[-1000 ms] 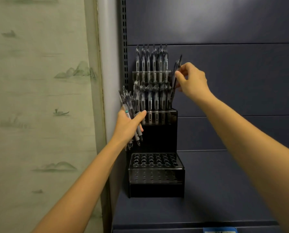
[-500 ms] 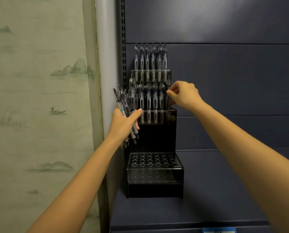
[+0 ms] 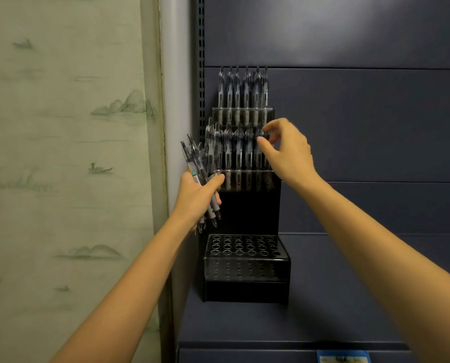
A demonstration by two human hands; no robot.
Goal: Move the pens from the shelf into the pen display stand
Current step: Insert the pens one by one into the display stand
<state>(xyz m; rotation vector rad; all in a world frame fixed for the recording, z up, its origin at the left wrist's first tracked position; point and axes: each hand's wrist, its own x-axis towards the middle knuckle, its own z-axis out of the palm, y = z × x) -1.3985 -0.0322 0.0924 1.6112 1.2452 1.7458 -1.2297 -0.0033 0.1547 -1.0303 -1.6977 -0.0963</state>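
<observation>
The left hand (image 3: 199,196) grips a bunch of pens (image 3: 193,163). The right hand (image 3: 289,151) is loose beside the stand (image 3: 247,292); bumping it could spill pens.

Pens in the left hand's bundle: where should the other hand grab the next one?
Probably pinch one pen's clip end, where the bundle fans apart above the left hand, coming from the right; the tips below the fist sit bunched.

Right hand (image 3: 289,153) has released its pen (image 3: 257,156) into the stand (image 3: 247,213)

Black pen display stand (image 3: 247,205), clear pens (image 3: 238,150), dark blue shelf (image 3: 362,297)
</observation>
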